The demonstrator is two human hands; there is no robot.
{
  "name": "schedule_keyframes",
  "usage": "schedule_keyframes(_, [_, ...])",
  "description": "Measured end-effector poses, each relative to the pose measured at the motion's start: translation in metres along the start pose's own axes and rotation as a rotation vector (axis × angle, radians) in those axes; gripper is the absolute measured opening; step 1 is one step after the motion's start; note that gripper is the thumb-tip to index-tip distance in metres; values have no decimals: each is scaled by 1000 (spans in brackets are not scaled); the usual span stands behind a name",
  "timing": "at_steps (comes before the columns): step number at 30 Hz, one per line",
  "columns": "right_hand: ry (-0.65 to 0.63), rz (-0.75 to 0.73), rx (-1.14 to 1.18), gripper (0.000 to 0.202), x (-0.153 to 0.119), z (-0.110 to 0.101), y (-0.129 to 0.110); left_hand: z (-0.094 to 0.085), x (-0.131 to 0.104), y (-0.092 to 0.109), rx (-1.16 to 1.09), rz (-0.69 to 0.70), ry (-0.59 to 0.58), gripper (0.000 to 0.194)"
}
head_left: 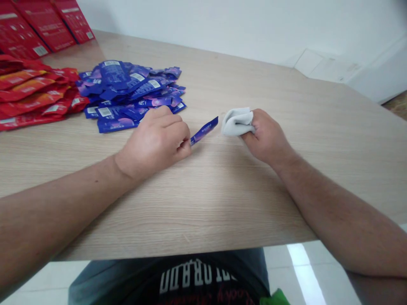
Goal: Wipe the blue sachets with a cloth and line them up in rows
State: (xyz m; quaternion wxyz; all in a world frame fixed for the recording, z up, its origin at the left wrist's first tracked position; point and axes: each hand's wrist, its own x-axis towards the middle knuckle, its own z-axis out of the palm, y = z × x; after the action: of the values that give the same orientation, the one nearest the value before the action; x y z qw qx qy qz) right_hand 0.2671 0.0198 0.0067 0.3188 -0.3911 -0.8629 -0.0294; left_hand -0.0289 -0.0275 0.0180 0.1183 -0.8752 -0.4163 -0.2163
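Observation:
Near the middle of the table, my left hand (159,137) is closed on one end of a blue-purple sachet (205,129), which points up and to the right. Opposite it, my right hand (270,134) grips a folded white cloth (237,122) between thumb and fingers. A small gap separates the sachet's tip from the cloth. Behind my left hand lies a heap of similar blue sachets (117,78), some showing white barcode labels.
Red and orange packets (34,93) are piled at the far left. Red boxes (47,25) stand behind them. The wooden table (197,203) meets a white wall (222,25), with a white panel (324,65) at the back right.

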Motion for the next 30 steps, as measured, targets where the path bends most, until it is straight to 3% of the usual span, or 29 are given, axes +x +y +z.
schedule_keyframes(2, [38, 12, 3, 18, 0, -2, -1, -4, -1, 5, 62, 115, -41, 22])
schedule_keyframes(6, [70, 31, 5, 18, 1, -2, -1, -3, -3, 22, -48, 284, -247, 24])
schedule_keyframes(9, [59, 29, 0, 19, 0, -1, -1, 2, -4, 27, -119, 320, -306, 23])
schedule_keyframes(14, [0, -2, 0, 18, -2, 0, -5, 8, -3, 8, -258, 84, -271, 19])
schedule_keyframes(19, [-105, -52, 42, 20, -4, 2, -9, 19, -3, -6, -184, -18, -332, 56])
schedule_keyframes(21, [-121, -78, 57, 21, -4, 1, -11, 22, -2, -4, -191, -30, -384, 61])
schedule_keyframes(27, [-195, -176, 98, 26, -6, 4, -22, 22, 4, 1, -259, -166, -503, 50])
schedule_keyframes(30, [-236, -204, 121, 31, -7, 9, -26, 21, 5, -1, -311, -226, -526, 35])
